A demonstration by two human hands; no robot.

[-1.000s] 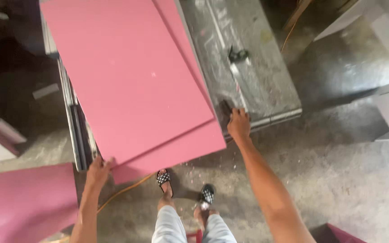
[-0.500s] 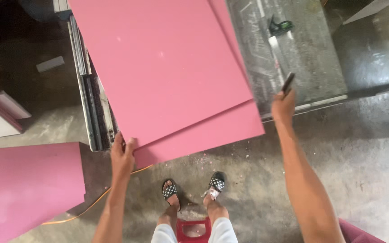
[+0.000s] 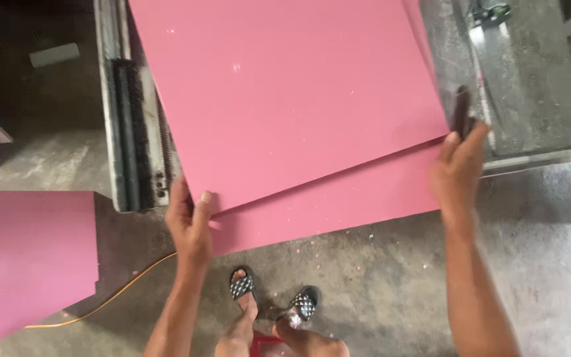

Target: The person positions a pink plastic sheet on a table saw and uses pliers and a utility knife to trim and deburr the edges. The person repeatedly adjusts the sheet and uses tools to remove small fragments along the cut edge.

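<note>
Two large pink boards lie stacked on a metal work table. My left hand [image 3: 190, 221] grips the near left corner of the top pink board [image 3: 285, 92], thumb on its face. My right hand [image 3: 457, 165] touches that board's near right corner and also holds a dark, narrow tool [image 3: 460, 112] upright against the edge. The lower pink board [image 3: 338, 205] sticks out beneath, overhanging the table toward me.
The grey metal table [image 3: 530, 86] extends right, with a black-handled tool [image 3: 490, 12] at its far end. A metal rail with a brush strip [image 3: 130, 119] runs along the left. Another pink board [image 3: 28, 258] sits low left. An orange cable [image 3: 120, 291] crosses the concrete floor by my sandalled feet [image 3: 272, 304].
My view has moved in closer to the boards. My left hand has closed on the top board's corner, and my right hand with the dark tool has come against the right corner.
</note>
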